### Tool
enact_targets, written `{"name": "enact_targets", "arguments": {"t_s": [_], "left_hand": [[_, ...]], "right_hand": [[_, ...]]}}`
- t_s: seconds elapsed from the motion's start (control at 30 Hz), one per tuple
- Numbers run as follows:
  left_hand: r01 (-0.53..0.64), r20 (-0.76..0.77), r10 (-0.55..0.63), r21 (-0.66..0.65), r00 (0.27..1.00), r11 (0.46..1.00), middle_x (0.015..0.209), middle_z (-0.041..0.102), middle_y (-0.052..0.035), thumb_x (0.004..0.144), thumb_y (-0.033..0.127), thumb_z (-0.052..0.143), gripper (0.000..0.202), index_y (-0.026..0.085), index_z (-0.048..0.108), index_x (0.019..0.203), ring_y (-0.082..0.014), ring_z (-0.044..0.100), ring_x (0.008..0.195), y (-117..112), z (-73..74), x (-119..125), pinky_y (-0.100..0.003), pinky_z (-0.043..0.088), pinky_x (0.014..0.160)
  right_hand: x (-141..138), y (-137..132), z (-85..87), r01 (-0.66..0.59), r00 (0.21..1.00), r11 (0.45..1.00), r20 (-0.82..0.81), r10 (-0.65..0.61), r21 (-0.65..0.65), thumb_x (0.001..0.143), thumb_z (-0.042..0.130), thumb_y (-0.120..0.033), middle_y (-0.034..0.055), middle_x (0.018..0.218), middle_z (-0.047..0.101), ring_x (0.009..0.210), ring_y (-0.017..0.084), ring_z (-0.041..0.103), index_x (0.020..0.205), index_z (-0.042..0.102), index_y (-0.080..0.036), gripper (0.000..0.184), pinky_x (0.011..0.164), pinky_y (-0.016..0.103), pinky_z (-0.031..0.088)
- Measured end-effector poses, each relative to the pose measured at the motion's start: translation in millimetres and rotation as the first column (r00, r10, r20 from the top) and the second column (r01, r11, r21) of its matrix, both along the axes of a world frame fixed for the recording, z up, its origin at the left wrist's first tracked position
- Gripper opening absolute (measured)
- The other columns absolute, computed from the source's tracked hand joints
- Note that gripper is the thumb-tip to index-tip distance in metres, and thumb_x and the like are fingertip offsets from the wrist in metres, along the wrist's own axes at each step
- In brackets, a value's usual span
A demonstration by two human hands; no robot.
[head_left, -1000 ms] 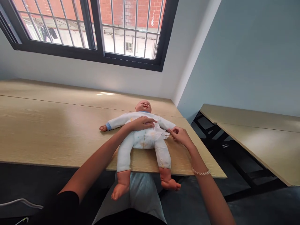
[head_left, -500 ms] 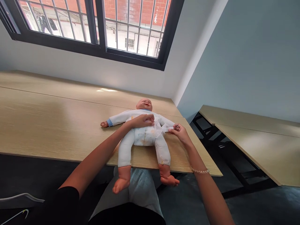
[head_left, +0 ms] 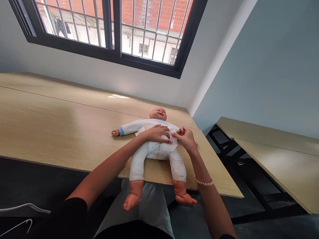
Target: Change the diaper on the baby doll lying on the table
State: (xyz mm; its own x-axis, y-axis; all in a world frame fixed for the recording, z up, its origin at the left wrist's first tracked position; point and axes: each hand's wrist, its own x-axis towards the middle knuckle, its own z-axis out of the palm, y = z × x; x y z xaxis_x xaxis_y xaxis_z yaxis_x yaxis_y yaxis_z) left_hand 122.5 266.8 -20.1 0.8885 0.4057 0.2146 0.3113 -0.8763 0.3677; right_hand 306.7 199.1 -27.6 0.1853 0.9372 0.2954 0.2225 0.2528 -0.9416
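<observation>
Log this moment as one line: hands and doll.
left hand: flat on chest of baby doll | right hand: pinching white cloth flap | doll: face-up on wooden table

the doll's arm (head_left: 174, 127) mostly hidden behind the right hand (head_left: 185, 138)

My left grip (head_left: 157, 133) lies flat, palm down. My right grip (head_left: 184, 137) pinches its fingertips together just beside it.

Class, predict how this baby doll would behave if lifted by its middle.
The baby doll will probably flop: its padded, sleeved legs look soft. Its moulded head looks firmer and perhaps heavier, so it may loll backward.
</observation>
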Motion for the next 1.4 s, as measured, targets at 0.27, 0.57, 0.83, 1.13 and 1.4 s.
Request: {"name": "enact_targets", "arguments": {"t_s": [0.27, 0.57, 0.83, 1.13, 1.4], "left_hand": [[-0.073, -0.025, 0.075, 0.069, 0.997, 0.995, 0.130, 0.060, -0.0111, 0.082, 0.061, 0.064, 0.053, 0.016, 0.062, 0.110, -0.0310, 0.049, 0.126, 0.0, -2.5, 1.3, -0.038, 0.030, 0.109], [-0.047, 0.066, 0.049, -0.029, 0.997, 0.998, 0.126, 0.064, -0.0080, 0.082, 0.055, 0.068, 0.048, 0.019, 0.063, 0.113, -0.0272, 0.053, 0.124, 1.4, -4.2, 0.0, -0.039, 0.028, 0.112], [0.046, 0.425, 0.084, -0.286, 0.901, 0.957, 0.127, 0.063, -0.0105, 0.081, 0.049, 0.072, 0.031, 0.018, 0.074, 0.088, -0.0237, 0.057, 0.121, 6.7, -10.8, -31.6, -0.037, 0.044, 0.106], [0.050, 0.461, 0.132, -0.361, 0.878, 0.931, 0.125, 0.064, -0.0106, 0.079, 0.042, 0.074, 0.035, 0.017, 0.070, 0.103, -0.0277, 0.054, 0.126, 1.4, -14.5, -43.8, -0.044, 0.038, 0.113], [0.095, 0.516, 0.147, -0.413, 0.844, 0.906, 0.118, 0.066, -0.0092, 0.084, 0.041, 0.069, 0.034, 0.017, 0.067, 0.108, -0.0250, 0.057, 0.118, 5.1, -19.1, -55.5, -0.039, 0.042, 0.106]], "right_hand": [[-22.8, -3.9, -5.9, 0.005, 0.963, 1.000, 0.268, 0.003, -0.027, 0.062, 0.075, -0.043, 0.0016, 0.066, 0.060, 0.058, 0.018, 0.055, 0.072, 0.030, -0.025, 0.049, 0.049, 0.028, 0.041], [-28.4, -22.6, -17.1, -0.131, 0.991, 0.988, -0.027, 0.129, -0.085, 0.072, 0.066, -0.045, 0.0089, 0.091, 0.072, 0.094, 0.027, 0.070, 0.084, 0.048, -0.022, 0.031, 0.069, 0.033, 0.055], [-26.4, -28.8, -20.5, -0.165, 0.985, 0.986, 0.054, 0.165, 0.003, 0.075, 0.053, -0.031, 0.0081, 0.102, 0.071, 0.110, 0.025, 0.064, 0.095, 0.056, -0.021, 0.022, 0.092, 0.036, 0.050], [-24.4, -33.8, -21.3, -0.231, 0.950, 0.967, 0.239, 0.201, 0.106, 0.085, 0.050, -0.025, 0.0070, 0.126, 0.066, 0.124, 0.024, 0.057, 0.117, 0.062, -0.022, 0.034, 0.109, 0.040, 0.040], [-24.1, -39.4, -13.3, -0.409, 0.842, 0.906, 0.428, 0.328, 0.112, 0.094, 0.046, -0.030, 0.0042, 0.140, 0.057, 0.137, 0.023, 0.045, 0.137, 0.055, -0.025, 0.044, 0.118, 0.047, 0.031]]}}
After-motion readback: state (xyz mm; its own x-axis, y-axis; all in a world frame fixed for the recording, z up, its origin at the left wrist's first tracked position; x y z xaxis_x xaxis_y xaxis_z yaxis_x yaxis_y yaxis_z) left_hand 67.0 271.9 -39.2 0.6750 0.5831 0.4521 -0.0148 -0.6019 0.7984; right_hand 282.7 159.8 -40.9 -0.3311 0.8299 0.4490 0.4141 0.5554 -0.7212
